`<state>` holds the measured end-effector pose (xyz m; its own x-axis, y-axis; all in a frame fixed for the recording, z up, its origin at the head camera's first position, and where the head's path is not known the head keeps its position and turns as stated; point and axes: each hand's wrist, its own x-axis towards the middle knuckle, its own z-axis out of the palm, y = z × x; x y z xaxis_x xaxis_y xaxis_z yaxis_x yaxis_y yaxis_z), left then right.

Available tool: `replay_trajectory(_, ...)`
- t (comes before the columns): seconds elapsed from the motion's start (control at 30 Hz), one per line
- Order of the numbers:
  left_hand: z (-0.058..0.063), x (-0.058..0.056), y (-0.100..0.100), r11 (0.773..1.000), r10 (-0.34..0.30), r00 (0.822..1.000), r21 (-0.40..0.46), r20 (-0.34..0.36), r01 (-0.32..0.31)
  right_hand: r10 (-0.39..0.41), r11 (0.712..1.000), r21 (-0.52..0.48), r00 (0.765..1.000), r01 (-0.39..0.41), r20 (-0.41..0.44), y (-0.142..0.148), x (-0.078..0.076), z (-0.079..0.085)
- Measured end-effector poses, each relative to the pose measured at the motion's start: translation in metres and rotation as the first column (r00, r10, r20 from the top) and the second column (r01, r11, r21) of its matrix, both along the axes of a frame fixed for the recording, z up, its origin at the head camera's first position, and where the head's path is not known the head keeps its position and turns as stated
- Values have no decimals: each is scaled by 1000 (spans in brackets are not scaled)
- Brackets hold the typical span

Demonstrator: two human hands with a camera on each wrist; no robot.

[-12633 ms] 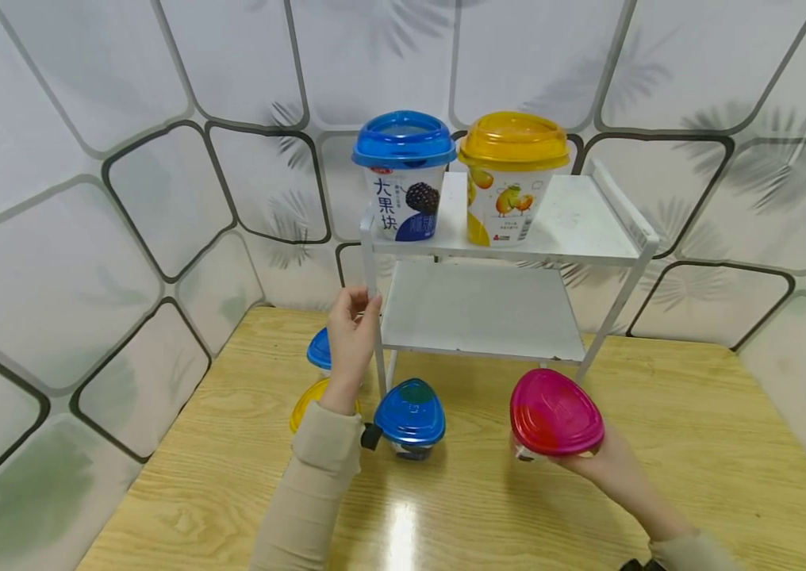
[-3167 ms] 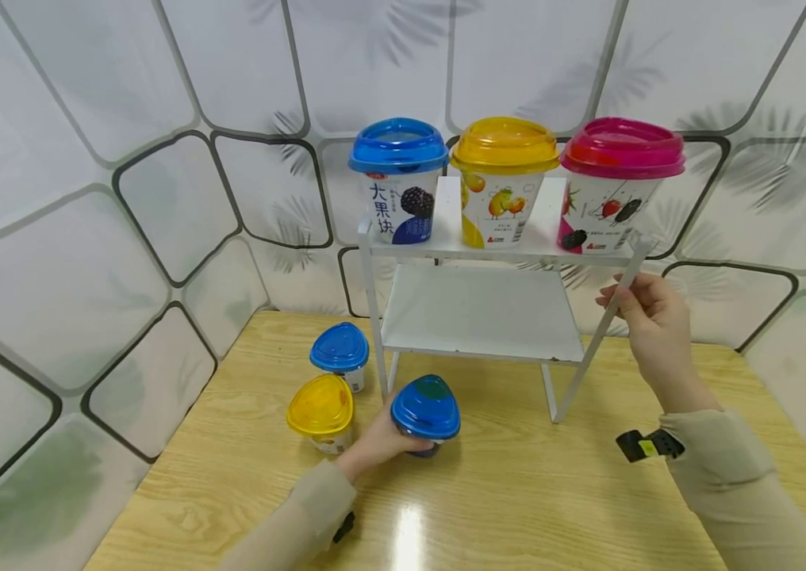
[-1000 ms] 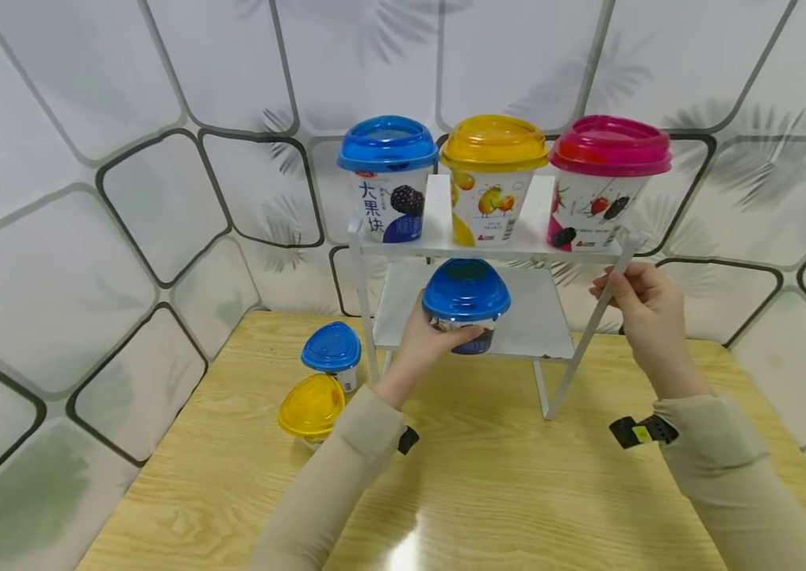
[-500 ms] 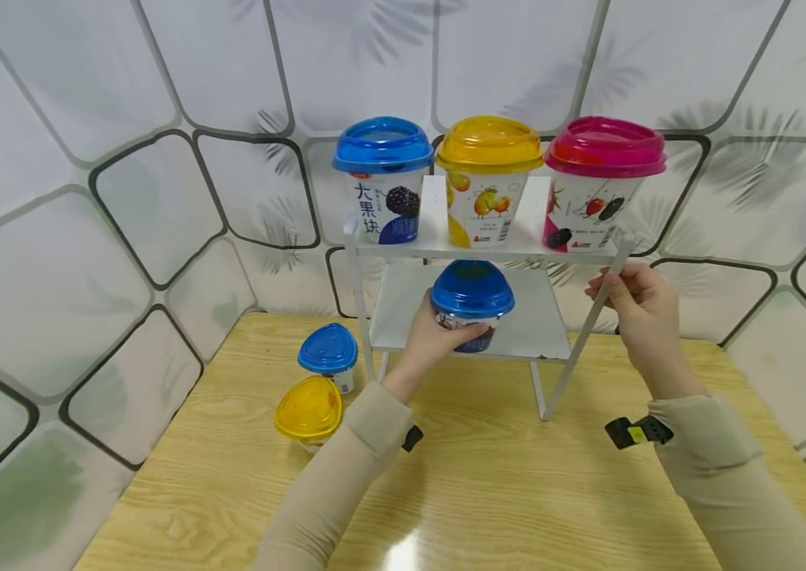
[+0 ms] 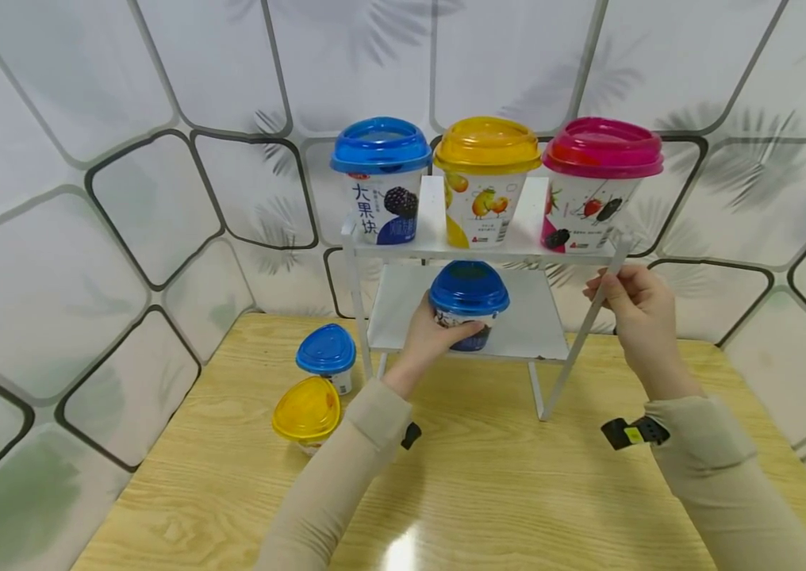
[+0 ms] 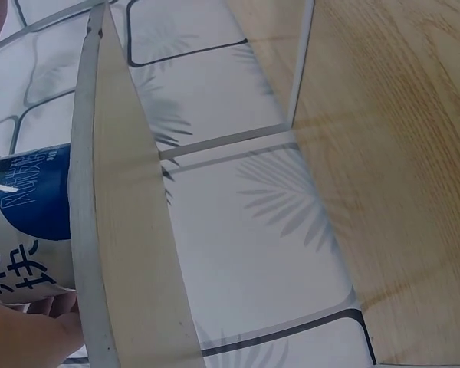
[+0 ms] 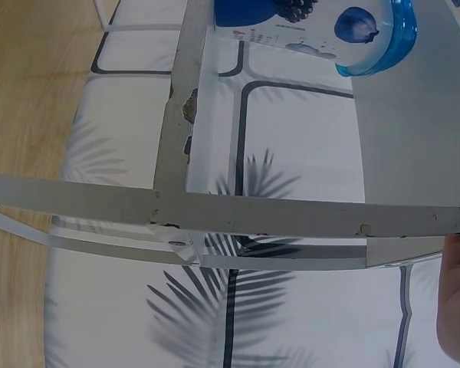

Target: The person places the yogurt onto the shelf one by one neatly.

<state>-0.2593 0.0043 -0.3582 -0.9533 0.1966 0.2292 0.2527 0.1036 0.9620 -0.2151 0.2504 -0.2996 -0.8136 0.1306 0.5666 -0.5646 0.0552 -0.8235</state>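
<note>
My left hand (image 5: 431,337) grips a blue-lidded yogurt cup (image 5: 467,297) at the lower shelf (image 5: 527,317) of a white metal rack, thumb across its front. In the left wrist view, the cup's printed side (image 6: 31,222) meets the shelf edge. My right hand (image 5: 642,317) pinches the rack's right leg (image 5: 581,341) just below the upper shelf. Fingers (image 7: 456,299) show at the frame bar in the right wrist view. On the upper shelf (image 5: 431,222) stand a blue-lidded cup (image 5: 381,182), a yellow-lidded cup (image 5: 485,182) and a pink-lidded cup (image 5: 596,182) in a row.
Left of the rack, another blue-lidded cup (image 5: 328,353) and a yellow-lidded cup (image 5: 306,412) stand on the wooden table (image 5: 496,484). The upper shelf lies close above the held cup. A patterned backdrop (image 5: 182,206) surrounds the table.
Earlier, the pink-lidded cup went from my right hand to the upper shelf, and that hand took the right leg. My left hand has since raised a blue-lidded cup from table to lower shelf.
</note>
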Motion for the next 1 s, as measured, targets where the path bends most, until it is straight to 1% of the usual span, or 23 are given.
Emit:
replay_trajectory(0.17,0,1,-2,1000,-18,1000,13,-4,18,-4,1000,-12,1000,4,2,-1,0,0)
replay_trajectory(0.3,-4,5,-5,1000,-10,1000,17,-6,10,3,1000,-25,1000,-3,-1,-2,-1,0)
replay_trajectory(0.37,-8,7,-7,1000,2,1000,8,-26,-2,3,1000,-28,1000,-3,-5,-2,-1,-1)
replay_trajectory(0.5,-12,10,-7,999,31,995,-11,-95,-32,-2,1000,-24,1000,2,-11,-2,-1,-1)
replay_trajectory(0.6,-14,10,-5,998,57,990,-27,-127,-61,-4,1000,-22,1000,4,-13,-1,0,-1)
replay_trajectory(0.73,-15,8,1,995,73,989,-58,-125,-81,-7,1000,-24,1000,7,-15,0,0,-1)
replay_trajectory(0.83,-14,7,6,995,63,991,-68,-121,-71,0,999,-38,1000,-1,-15,0,0,-1)
replay_trajectory(1.0,-12,6,16,996,38,990,-76,-136,-49,28,996,-88,1000,-29,-10,-1,-1,-1)
